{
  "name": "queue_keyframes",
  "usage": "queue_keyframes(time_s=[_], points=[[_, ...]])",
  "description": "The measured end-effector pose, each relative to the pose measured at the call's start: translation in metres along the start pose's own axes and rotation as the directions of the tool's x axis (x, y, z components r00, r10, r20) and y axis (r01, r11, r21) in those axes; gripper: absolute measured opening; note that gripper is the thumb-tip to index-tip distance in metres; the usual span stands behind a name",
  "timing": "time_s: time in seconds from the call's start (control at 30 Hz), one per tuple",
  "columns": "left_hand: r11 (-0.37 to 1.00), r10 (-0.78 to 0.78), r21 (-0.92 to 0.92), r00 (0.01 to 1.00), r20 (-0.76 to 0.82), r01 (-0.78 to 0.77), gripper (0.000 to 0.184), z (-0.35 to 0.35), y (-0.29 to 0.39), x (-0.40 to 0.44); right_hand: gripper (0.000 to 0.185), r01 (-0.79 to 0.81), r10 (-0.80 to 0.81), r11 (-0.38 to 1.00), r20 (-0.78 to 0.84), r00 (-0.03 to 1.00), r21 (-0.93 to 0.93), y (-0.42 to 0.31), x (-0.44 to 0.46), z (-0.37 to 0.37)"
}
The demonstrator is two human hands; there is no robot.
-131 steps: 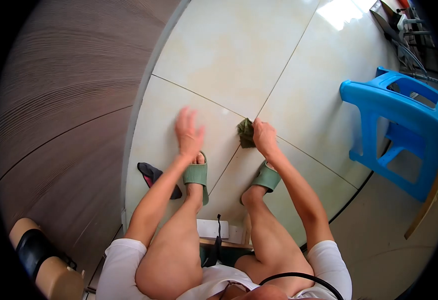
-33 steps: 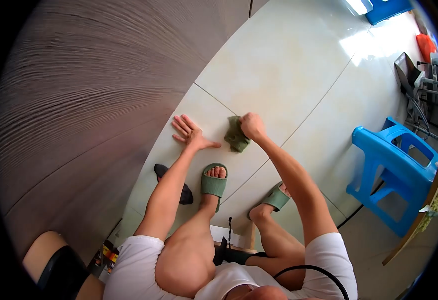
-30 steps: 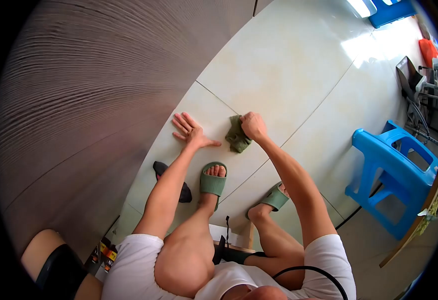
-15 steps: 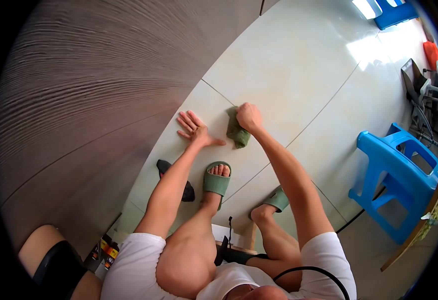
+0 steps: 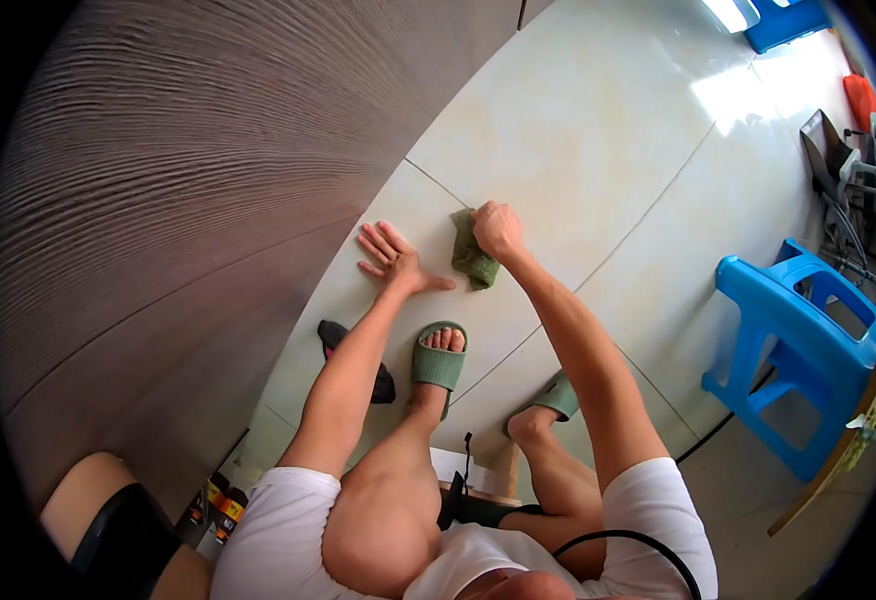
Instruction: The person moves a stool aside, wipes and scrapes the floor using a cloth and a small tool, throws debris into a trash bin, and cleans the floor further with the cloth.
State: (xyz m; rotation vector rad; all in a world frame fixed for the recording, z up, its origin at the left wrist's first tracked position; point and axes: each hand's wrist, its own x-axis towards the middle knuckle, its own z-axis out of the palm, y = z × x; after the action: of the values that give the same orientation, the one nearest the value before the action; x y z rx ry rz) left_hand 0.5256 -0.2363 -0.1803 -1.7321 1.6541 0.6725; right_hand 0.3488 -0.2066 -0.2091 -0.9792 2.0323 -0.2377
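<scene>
Two hands apart: R hand (image 5: 499, 231) grips grn cloth (image 5: 476, 262), L hand (image 5: 404, 269) splayed on flr (image 5: 578, 150).

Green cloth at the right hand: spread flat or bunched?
Bunched: the green cloth forms a compact, rumpled wad on the tiled floor, gripped by the right hand.

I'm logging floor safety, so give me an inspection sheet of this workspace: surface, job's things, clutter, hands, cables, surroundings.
Surface: pale tiled floor, bright glare toward the upper right.
Job's things: green cloth, bunched, apparently against the floor.
Clutter: dark item on the floor, partly hidden by the left arm; can't tell what it is.
Hands: left hand spread on the floor, holding nothing; right hand closed on the cloth.
Cables: black cord near the right sleeve; a dark line near the stool may be another.
Surroundings: brown panel at left, blue stool at right.
</scene>
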Motion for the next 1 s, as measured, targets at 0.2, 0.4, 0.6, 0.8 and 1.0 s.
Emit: queue_keyframes(time_s=[0.2,0.4,0.6,0.8,1.0], points=[[1.000,0.006,-0.004,1.000,-0.009,-0.007,0.176,-0.001,0.003,-0.003,0.025,-0.003,0.005,0.999,0.049,0.999,-0.033,0.011,-0.010,-0.011],[1.000,0.003,-0.014,1.000,-0.009,-0.003,0.175,-0.002,0.003,-0.003,0.028,0.001,0.002,0.999,0.050,0.999,-0.050,0.010,-0.005,-0.009],[1.000,0.020,-0.013,1.000,-0.016,-0.020,0.174,-0.002,0.003,-0.003,0.026,0.007,-0.008,0.999,-0.001,1.000,-0.046,-0.007,-0.005,-0.013],[0.998,0.051,-0.031,0.998,-0.041,-0.053,0.174,0.008,-0.005,0.001,0.027,0.007,-0.007,1.000,0.020,1.000,-0.004,-0.022,0.014,-0.001],[0.999,0.041,-0.009,0.999,-0.025,-0.041,0.174,0.005,-0.002,0.003,0.028,-0.001,0.001,1.000,-0.004,1.000,-0.001,-0.029,0.009,-0.009]])
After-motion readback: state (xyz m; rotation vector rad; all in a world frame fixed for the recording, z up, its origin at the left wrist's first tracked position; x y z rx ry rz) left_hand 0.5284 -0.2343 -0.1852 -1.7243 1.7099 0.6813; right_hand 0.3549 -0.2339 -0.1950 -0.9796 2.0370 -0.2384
